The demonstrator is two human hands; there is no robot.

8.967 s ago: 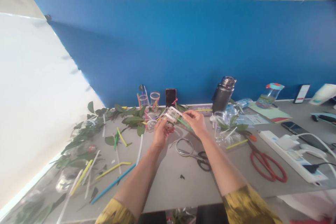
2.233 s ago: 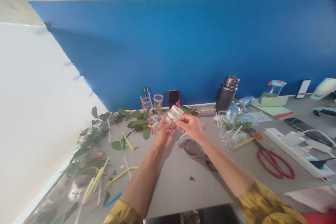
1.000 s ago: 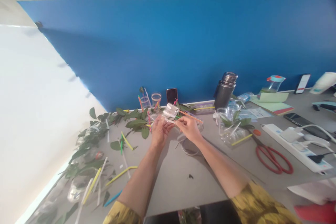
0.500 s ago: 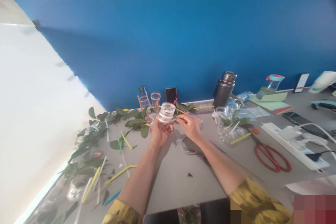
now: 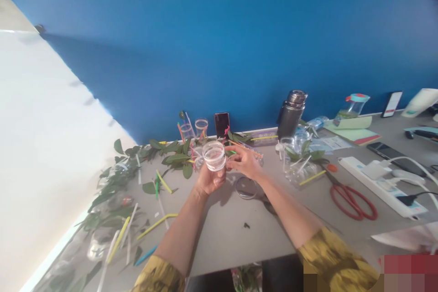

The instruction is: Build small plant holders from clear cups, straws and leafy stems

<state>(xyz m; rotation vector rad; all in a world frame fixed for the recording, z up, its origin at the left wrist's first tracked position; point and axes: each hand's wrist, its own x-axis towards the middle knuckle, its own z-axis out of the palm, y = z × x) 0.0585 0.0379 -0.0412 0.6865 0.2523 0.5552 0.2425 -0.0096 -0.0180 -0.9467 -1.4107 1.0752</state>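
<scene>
My left hand is closed round the lower part of a clear plastic cup. Pale bands circle this cup, and its round end is tilted toward me. At the cup's right side is my right hand, its index finger reaching to the wall and its other fingers bent together. Whatever may be between those fingers is too small to tell. Below my right hand, a round clear ring lies on the grey table. Behind the cup stand two clear cups, one with a pale band near its rim.
Leafy twigs and loose straws spread over the left side. At the back are an upright phone and a dark thermos. Red-handled scissors and a white power strip with cables lie at right.
My left hand has tipped the cup toward me and brought it slightly lower and left. My right fingers have moved from holding a pale strip beside the cup to close against its side.
</scene>
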